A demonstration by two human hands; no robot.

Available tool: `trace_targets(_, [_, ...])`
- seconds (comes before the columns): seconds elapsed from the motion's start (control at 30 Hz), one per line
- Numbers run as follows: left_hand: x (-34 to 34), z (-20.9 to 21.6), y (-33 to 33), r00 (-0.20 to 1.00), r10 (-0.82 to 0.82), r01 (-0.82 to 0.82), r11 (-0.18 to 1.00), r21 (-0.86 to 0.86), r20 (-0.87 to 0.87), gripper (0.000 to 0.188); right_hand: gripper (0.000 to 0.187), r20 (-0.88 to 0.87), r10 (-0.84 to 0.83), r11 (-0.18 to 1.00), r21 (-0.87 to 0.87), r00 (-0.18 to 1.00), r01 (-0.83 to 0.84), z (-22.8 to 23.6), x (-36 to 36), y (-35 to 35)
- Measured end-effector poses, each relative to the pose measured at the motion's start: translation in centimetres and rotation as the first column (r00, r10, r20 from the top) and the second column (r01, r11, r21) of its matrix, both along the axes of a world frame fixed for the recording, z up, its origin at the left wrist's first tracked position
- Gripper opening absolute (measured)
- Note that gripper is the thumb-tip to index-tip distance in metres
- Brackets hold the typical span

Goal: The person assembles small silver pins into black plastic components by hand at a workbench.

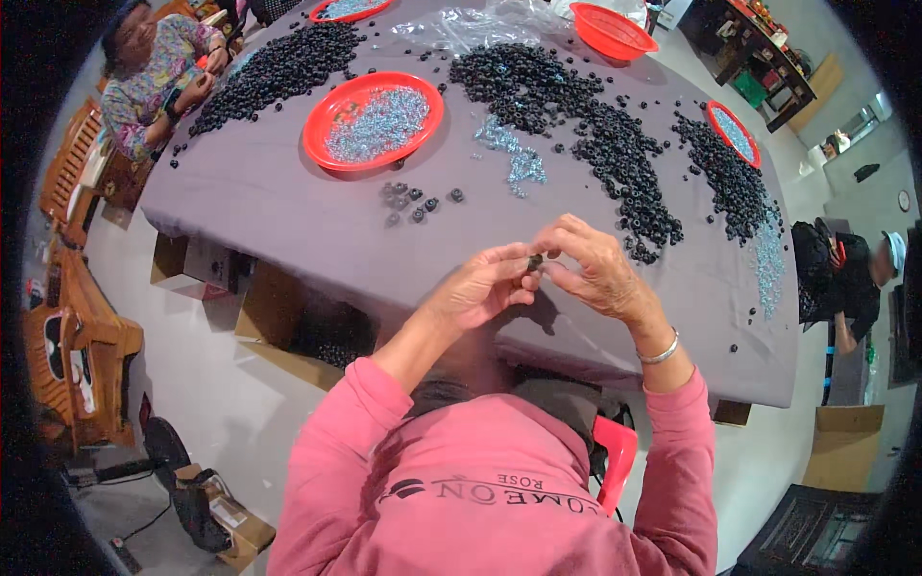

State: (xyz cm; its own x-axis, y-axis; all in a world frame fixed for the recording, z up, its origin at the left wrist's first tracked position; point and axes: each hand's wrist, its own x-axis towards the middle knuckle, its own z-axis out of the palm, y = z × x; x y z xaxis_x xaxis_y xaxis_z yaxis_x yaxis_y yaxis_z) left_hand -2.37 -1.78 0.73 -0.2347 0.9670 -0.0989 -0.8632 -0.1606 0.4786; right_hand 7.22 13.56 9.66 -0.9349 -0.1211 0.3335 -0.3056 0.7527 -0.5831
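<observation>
Above the near edge of the cloth-covered table [331,226], my left hand [475,286] pinches a small black round part [535,261] between thumb and fingers. Close against it, my right hand [597,269] has thumb and fingertips drawn together; anything between them is too small to make out. Several loose black round parts [430,204] lie ahead of my left hand. Beyond both hands sits a spill of small silvery-blue metal pieces [523,163]. To the right of my right hand, a long heap of black parts [629,178] stretches away.
A red plate [315,144] holds more silvery pieces; a red bowl [615,40] stands at the back. Another person [158,82] works at the far left beside a black heap [288,72]. Clear plastic bags [480,27] lie at the back. Cardboard boxes [288,322] stand under the table.
</observation>
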Motion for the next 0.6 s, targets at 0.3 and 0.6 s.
trace_targets(0.3, [-0.1, 0.4, -0.1, 0.997, 0.028, -0.028, 1.0, 0.006, 0.073, 0.021, 0.018, 0.01, -0.359, 0.831, -0.452, 0.933, 0.325, -4.8, 2.3, 1.4])
trace_targets(0.6, [-0.1, -0.1, 0.3, 0.992, 0.109, -0.112, 0.993, 0.04, 0.056, 0.019, 0.008, 0.253, -0.435, 0.631, -0.599, 0.864, 0.493, -6.6, 2.3, -0.5])
